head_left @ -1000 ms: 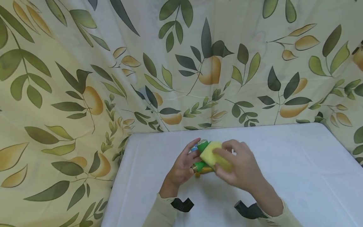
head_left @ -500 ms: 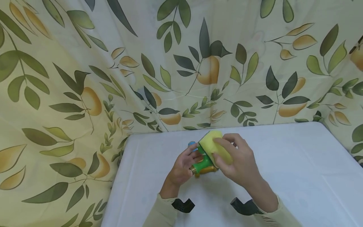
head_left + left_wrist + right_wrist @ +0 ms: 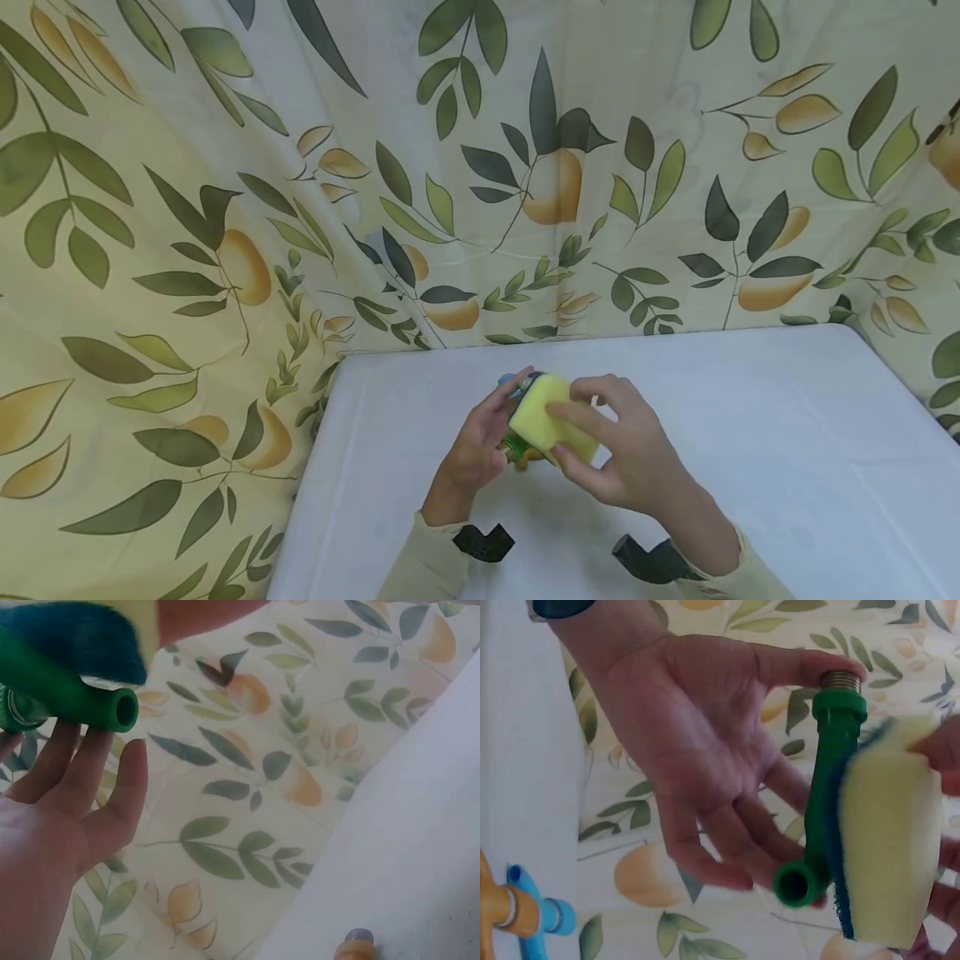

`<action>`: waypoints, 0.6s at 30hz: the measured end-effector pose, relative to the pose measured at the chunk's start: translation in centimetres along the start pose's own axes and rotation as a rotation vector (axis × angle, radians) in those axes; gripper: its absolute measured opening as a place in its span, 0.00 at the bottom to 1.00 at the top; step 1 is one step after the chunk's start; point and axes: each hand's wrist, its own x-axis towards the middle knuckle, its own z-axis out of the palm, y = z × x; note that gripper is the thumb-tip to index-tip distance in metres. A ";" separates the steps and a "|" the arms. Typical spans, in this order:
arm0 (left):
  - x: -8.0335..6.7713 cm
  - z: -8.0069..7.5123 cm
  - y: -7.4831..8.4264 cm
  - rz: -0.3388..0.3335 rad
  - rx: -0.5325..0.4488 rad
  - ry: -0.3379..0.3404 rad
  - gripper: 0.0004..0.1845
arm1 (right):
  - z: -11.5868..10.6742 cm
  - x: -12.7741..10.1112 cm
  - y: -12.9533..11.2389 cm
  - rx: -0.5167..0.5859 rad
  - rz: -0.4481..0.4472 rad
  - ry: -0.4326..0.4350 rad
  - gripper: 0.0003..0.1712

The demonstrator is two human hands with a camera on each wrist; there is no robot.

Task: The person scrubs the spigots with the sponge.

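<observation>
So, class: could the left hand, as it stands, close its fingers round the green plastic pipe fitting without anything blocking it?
Probably yes. The left hand lies open against the green plastic pipe fitting; the yellow sponge presses on the far side, away from the fingers.

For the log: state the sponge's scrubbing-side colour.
Dark blue, against the green pipe fitting; sponge shows best in right wrist view.
</observation>
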 end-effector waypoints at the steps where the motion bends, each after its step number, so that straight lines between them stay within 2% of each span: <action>1: 0.0 0.0 0.0 0.001 0.006 -0.002 0.57 | 0.0 -0.1 0.0 0.007 -0.023 0.009 0.23; 4: -0.1 -0.1 0.0 -0.001 0.052 0.002 0.57 | 0.0 -0.3 0.2 -0.016 0.049 0.038 0.25; 7: -0.2 -0.1 0.2 -0.002 0.185 0.025 0.54 | -0.1 -0.4 0.3 -0.030 0.140 0.050 0.28; 10: -0.5 0.1 0.7 -0.021 0.411 0.056 0.50 | -0.4 -0.3 0.3 -0.018 0.130 0.022 0.22; 13: -0.5 0.5 1.5 -0.053 0.666 0.065 0.49 | -0.9 0.0 0.5 -0.044 0.191 -0.008 0.17; 16: -0.3 1.1 2.1 -0.070 0.879 0.071 0.53 | -1.2 0.3 0.5 -0.085 0.305 -0.056 0.21; 18: -0.1 1.4 2.4 -0.073 0.979 0.102 0.53 | -1.3 0.3 0.4 -0.081 0.310 -0.095 0.22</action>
